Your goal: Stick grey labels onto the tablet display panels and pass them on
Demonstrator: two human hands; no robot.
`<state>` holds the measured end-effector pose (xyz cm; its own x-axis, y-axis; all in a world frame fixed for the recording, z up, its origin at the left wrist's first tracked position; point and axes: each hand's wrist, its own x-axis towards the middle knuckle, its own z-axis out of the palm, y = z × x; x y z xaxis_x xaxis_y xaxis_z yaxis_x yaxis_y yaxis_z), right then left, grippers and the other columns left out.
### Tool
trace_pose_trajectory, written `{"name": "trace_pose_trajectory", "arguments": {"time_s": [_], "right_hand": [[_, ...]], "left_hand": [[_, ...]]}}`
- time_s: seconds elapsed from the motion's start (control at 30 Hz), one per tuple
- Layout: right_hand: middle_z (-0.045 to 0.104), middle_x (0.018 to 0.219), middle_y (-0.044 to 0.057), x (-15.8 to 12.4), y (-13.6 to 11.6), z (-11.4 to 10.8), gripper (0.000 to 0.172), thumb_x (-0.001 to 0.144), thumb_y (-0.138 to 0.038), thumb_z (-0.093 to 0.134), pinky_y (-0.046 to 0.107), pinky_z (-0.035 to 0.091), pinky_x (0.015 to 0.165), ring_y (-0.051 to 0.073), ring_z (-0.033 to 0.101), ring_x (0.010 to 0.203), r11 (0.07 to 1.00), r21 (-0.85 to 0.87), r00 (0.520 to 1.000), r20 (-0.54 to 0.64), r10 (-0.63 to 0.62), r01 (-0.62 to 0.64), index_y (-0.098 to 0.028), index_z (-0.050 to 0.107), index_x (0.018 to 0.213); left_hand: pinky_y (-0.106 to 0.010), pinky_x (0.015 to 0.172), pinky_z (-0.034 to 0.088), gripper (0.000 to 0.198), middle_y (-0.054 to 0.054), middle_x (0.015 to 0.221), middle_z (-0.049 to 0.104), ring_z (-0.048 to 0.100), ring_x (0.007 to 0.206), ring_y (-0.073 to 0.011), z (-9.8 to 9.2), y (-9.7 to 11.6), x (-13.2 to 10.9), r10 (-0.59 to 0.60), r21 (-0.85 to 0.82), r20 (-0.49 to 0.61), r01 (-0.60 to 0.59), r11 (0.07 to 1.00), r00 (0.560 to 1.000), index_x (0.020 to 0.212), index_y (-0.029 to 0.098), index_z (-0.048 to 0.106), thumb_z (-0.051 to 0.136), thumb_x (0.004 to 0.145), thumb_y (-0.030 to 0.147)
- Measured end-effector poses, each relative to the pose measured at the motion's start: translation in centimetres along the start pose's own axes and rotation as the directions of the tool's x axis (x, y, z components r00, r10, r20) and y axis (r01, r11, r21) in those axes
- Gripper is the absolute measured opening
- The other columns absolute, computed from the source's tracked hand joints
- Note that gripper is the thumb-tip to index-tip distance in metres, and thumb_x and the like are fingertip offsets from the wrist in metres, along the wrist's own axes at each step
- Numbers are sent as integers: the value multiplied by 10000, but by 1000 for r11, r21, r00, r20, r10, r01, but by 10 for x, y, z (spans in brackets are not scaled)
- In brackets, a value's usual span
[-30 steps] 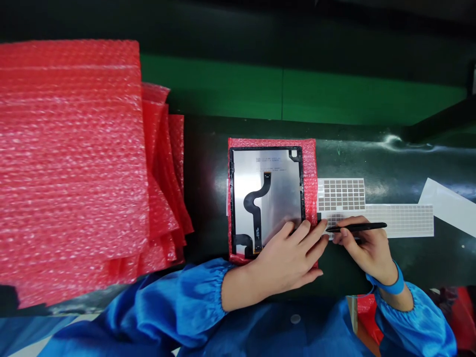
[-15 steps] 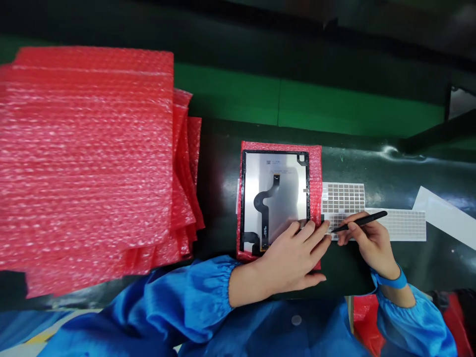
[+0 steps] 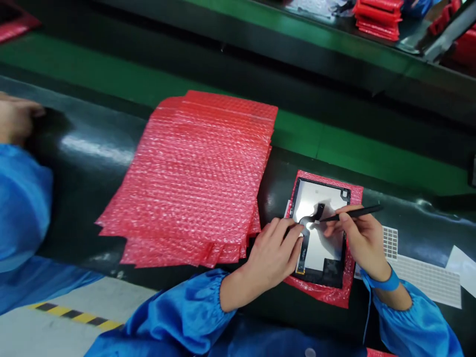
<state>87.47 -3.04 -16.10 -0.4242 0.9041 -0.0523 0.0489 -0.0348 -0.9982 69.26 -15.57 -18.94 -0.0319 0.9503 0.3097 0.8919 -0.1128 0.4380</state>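
Note:
A flat display panel [image 3: 334,243] with a silvery back and black frame lies on a red bubble-wrap sheet [image 3: 351,292]. A black ribbon cable [image 3: 304,250] runs down its left half. My left hand [image 3: 273,255] rests over the panel's left edge, its bent fingers closed at the cable's curve; the fingertips' contact is partly hidden. My right hand [image 3: 362,243] holds black tweezers [image 3: 359,212] above the panel, their tip by the cable's upper part. Beside that hand lie a sheet of small stickers [image 3: 390,242] and a longer gridded label sheet [image 3: 427,280].
A large stack of red bubble bags [image 3: 197,183] lies left of the panel. Another person's hand [image 3: 17,116] and blue sleeve appear at the far left. White paper [image 3: 464,270] lies at the right edge. Red packages [image 3: 379,17] sit on the far bench.
The camera view has swung left. My left hand went from the panel's lower right to its left edge. My right hand brought the tweezers from the sticker sheet to over the panel.

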Motion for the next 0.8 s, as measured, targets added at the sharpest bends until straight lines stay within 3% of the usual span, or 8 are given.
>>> {"name": "trace_pose_trajectory", "arguments": {"time_s": [0.1,0.23,0.33,0.6,0.8], "right_hand": [[793,771,27,25,9,25,339,974,-544,775,306,670,584,179,776,596,999,-33,1000,14,22,-21,-216,712,1032],[792,784,37,39,20,38,384,972,-580,760,284,658,588,175,786,629,994,-69,996,27,86,-84,-205,705,1033],[804,810,56,39,24,38,394,982,-584,744,295,664,605,181,791,644,987,-100,991,41,131,-127,-198,705,1048],[823,873,76,38,24,38,362,995,-556,739,295,677,615,190,806,684,982,-143,990,36,133,-127,-200,719,1059],[831,899,81,37,25,38,358,1005,-553,726,308,695,643,199,816,711,978,-169,990,40,134,-126,-201,719,1069]], "left_hand": [[-350,700,594,398,-149,1335,674,657,1078,-281,4,-7,-3,-123,113,62,116,987,990,1450,167,596,518,1064,229],[-420,931,600,514,-163,1450,631,649,1195,-301,6,-9,-6,-141,114,122,127,985,982,1572,171,519,515,1065,259],[-447,977,578,542,-169,1456,642,661,1189,-309,2,-8,-5,-122,115,129,107,988,984,1595,163,509,518,1062,259],[-471,919,577,538,-161,1482,653,682,1127,-320,-13,-4,1,-93,216,158,58,975,983,1576,111,543,553,1061,268],[-453,940,583,536,-149,1508,643,676,1154,-311,-7,-5,-1,-104,203,140,74,976,985,1581,103,533,538,1071,269]]}}
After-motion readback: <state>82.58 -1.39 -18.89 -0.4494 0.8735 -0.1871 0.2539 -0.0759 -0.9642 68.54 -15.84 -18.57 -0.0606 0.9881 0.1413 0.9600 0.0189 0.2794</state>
